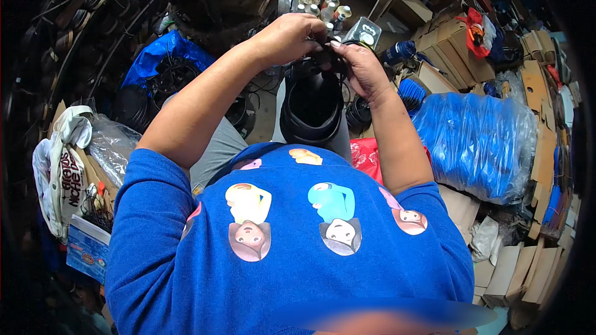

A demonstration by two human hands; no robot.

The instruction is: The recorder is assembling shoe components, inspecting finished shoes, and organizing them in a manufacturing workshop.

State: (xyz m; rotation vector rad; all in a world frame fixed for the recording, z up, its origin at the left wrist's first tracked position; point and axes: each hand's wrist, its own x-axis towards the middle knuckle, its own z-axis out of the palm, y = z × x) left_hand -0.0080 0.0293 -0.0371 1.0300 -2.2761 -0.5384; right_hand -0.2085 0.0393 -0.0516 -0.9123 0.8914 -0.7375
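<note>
Cardboard boxes (pixel 447 56) crowd everything, so I'm guessing that's why the black boot (pixel 310 111) sits right at the lap, left hand (pixel 295 40) and right hand (pixel 363 67) pinching some dark piece (pixel 323 58) beyond its opening.

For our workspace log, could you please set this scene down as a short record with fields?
Left hand: fingers bent at the far end of a black shoe; exact grip unclear
Right hand: close to the left, also at that end; grip unclear
Shoe opening: faces up
Beyond hands: several bottles
Right side: blue bundle, clear plastic wrapping
</note>
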